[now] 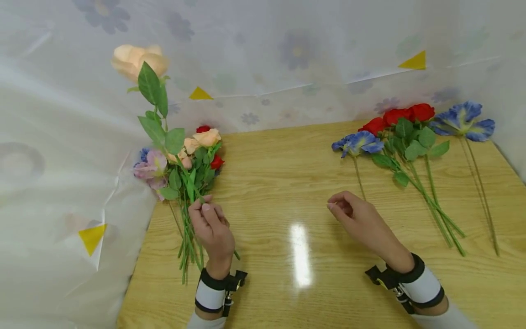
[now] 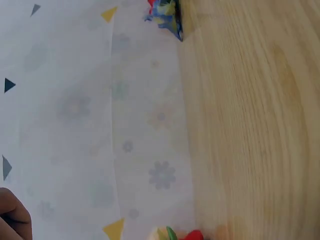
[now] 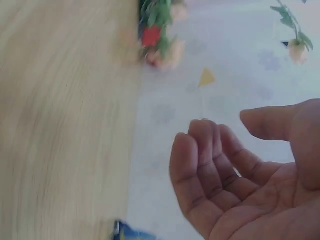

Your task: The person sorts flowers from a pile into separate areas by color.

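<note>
My left hand (image 1: 213, 230) pinches the green stem of a peach rose (image 1: 139, 61) between thumb and fingers. The bloom stands high at the upper left, its leaves below it, and the stem end shows past the wrist. Under and behind that hand lies a bunch of artificial flowers (image 1: 205, 157) with peach, red, lilac and blue heads. Over the right half of the table my right hand (image 1: 361, 224) hovers with loosely bent fingers and holds nothing; the right wrist view shows its thumb apart from the fingers. Nearest to it is a blue flower (image 1: 357, 144).
Red roses (image 1: 396, 116) with crossed stems lie at the right, and another blue flower (image 1: 464, 121) lies beyond them. A pale flower-patterned sheet (image 1: 263, 50) with yellow triangles rises behind the wooden table (image 1: 279, 183) and along its left side.
</note>
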Demonstrator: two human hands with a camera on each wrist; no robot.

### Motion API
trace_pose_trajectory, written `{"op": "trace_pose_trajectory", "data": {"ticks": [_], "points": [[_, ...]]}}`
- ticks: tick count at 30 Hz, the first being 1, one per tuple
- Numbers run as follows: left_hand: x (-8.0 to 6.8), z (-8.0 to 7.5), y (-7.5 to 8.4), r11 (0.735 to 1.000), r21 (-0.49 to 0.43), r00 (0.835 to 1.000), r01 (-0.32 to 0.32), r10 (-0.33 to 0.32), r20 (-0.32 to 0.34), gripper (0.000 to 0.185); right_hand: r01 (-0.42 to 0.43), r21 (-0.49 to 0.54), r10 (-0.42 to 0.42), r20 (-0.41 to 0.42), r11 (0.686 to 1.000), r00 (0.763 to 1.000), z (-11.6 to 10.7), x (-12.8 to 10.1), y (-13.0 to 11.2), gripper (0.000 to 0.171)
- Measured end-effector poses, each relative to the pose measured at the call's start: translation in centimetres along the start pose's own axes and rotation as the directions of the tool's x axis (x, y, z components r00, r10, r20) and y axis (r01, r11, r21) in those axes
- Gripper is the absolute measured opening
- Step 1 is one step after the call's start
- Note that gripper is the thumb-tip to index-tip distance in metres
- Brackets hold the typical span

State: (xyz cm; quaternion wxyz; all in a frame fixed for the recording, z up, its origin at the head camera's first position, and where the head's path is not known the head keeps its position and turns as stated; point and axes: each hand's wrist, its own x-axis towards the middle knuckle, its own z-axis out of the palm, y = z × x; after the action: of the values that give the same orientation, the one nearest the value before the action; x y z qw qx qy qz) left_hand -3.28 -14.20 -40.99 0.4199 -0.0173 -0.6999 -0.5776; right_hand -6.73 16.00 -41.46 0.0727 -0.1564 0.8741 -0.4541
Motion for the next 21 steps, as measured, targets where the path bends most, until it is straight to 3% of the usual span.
{"op": "trace_pose_trajectory", "data": {"ticks": [2, 5, 7, 11, 15, 18, 21], "points": [[-0.2, 0.8, 0.3, 0.997, -0.064, 0.997, -0.037, 0.041, 0.058, 0.027, 0.037, 0.079, -0.039, 0.024, 0.996, 0.999, 0.9, 0.0, -0.9, 0.024], [-0.5, 1.8, 0.8, 0.983, -0.181, 0.980, -0.006, 0.042, 0.195, 0.023, 0.076, 0.205, -0.090, 0.060, 0.976, 0.994, 2.5, 0.1, -2.0, 0.021], [-0.8, 2.3, 1.3, 0.971, -0.233, 0.954, 0.051, 0.021, 0.299, 0.020, 0.085, 0.276, -0.113, 0.088, 0.957, 0.990, 3.6, 0.0, -2.8, 0.022], [-1.2, 3.4, 2.4, 0.948, -0.274, 0.883, 0.160, -0.013, 0.470, 0.015, 0.078, 0.387, -0.148, 0.154, 0.919, 0.977, 5.3, 0.0, -4.2, 0.026], [-1.4, 4.3, 3.6, 0.934, -0.286, 0.820, 0.215, -0.014, 0.572, 0.014, 0.058, 0.547, -0.214, 0.226, 0.835, 0.950, 6.2, -0.1, -5.0, 0.032], [-1.3, 4.8, 4.9, 0.945, -0.247, 0.787, 0.216, -0.019, 0.616, 0.016, 0.063, 0.648, -0.291, 0.251, 0.759, 0.923, 6.5, -0.2, -5.2, 0.032], [-1.2, 5.1, 6.0, 0.964, -0.179, 0.770, 0.195, -0.037, 0.637, 0.016, 0.117, 0.668, -0.342, 0.217, 0.735, 0.915, 6.5, -0.4, -5.2, 0.028]]}}
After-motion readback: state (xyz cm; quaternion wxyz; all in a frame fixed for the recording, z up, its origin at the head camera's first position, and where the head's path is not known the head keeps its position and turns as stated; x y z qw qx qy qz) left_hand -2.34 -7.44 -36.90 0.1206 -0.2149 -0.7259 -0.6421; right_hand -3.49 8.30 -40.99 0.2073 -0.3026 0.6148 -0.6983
